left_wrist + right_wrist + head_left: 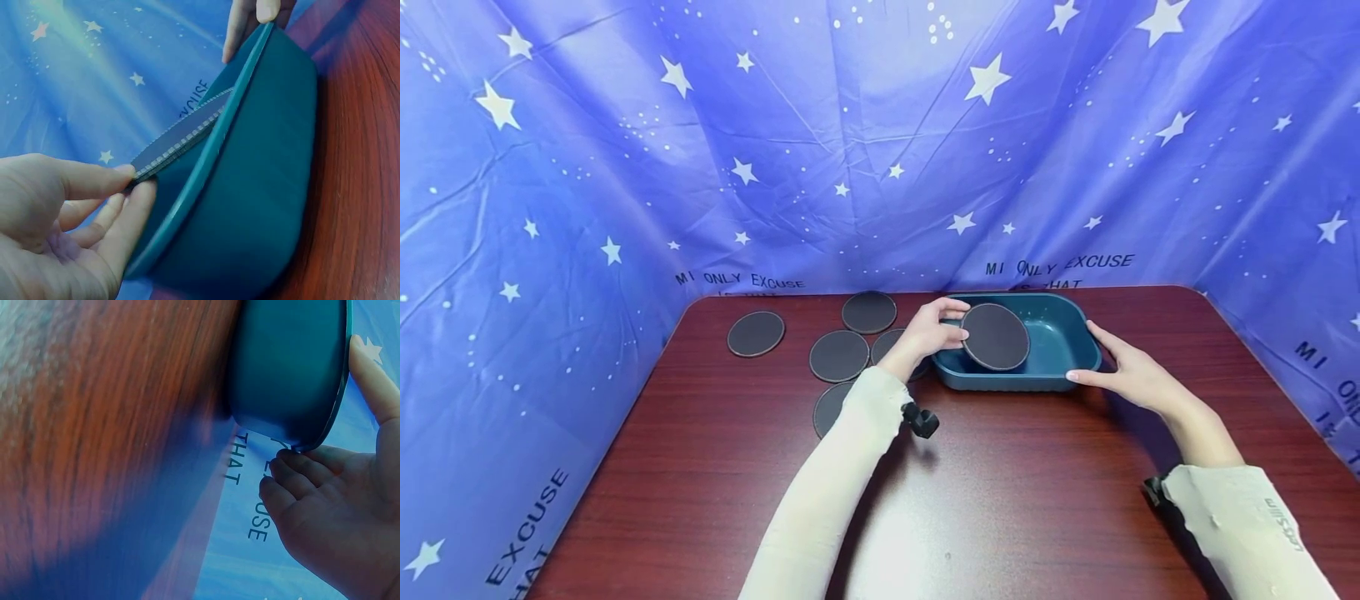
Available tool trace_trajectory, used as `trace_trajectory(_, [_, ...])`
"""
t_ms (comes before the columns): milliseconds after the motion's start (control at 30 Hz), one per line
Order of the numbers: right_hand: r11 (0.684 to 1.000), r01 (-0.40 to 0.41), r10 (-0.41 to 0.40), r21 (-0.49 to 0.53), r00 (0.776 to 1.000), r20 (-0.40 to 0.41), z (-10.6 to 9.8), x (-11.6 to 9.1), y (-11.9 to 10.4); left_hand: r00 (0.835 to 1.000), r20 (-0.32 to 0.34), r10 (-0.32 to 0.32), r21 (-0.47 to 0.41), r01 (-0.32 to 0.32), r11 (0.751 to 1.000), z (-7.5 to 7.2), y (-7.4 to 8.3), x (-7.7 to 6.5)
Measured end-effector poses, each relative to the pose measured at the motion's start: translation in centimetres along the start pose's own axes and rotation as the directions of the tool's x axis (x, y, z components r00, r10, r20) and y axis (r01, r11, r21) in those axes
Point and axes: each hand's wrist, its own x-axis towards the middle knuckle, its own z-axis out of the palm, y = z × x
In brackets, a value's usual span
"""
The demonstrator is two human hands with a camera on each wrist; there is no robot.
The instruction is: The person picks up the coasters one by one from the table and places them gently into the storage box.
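Right of centre in my head feed, the left hand pinches a tilted disc partly inside the tub, edge-held probably for finger clearance; the right hand, spread, likely steadies the tub's end.

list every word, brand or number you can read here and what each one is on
"MI ONLY EXCUSE": starry cloth, twice along the back
"EXCUSE" and partial "HAT": cloth's left side
"MI": cloth's right side; nearby letters cut off
"THAT": cloth, clear in the right wrist view
Right sleeve: sideways print, too small to read surely
Tub, held disc: no text visible
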Motion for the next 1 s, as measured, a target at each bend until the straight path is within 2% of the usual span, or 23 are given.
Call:
trace_trajectory(200, [1.0,0.004,-0.004,0.01,1.0,0.001,0.0,-0.2,-0.2,1.0,-0.015,-0.011,0.128,0.013,0.992,1.8,0.5,0.7])
trace_trajectory(367, [1.0,-0.006,0.006,0.002,1.0,0.005,0.0,-0.3,-0.3,0.999,-0.03,-0.032,0.274,0.039,0.961,3.6,0.5,0.7])
trace_trajectory(500, [1.0,0.0,0.0,-0.004,1.0,0.002,0.1,-0.2,-0.2,0.996,-0.085,-0.04,0.392,0.071,0.917,4.8,0.1,0.8])
trace_trajectory(600, [1.0,0.003,-0.003,-0.002,1.0,0.002,0.1,-0.3,-0.2,0.991,-0.122,-0.048,0.482,0.101,0.871,5.3,-0.1,0.8])
trace_trajectory(667, [1.0,0.004,-0.004,0.0,1.0,0.0,0.1,-0.3,-0.3,0.989,-0.136,-0.055,0.532,0.12,0.838,5.5,-0.2,0.8])
trace_trajectory(767, [1.0,0.005,-0.005,0.003,1.0,-0.004,0.1,-0.3,-0.3,0.988,-0.142,-0.056,0.574,0.128,0.809,5.6,-0.3,1.0])
trace_trajectory(900, [1.0,0.006,-0.006,0.003,1.0,-0.005,0.2,-0.3,-0.2,0.989,-0.139,-0.059,0.587,0.13,0.799,5.5,-0.4,1.1])
trace_trajectory(1000, [1.0,0.011,-0.011,0.001,1.0,-0.004,0.1,-0.3,-0.1,0.99,-0.131,-0.057,0.577,0.123,0.808,5.4,-0.4,1.1])
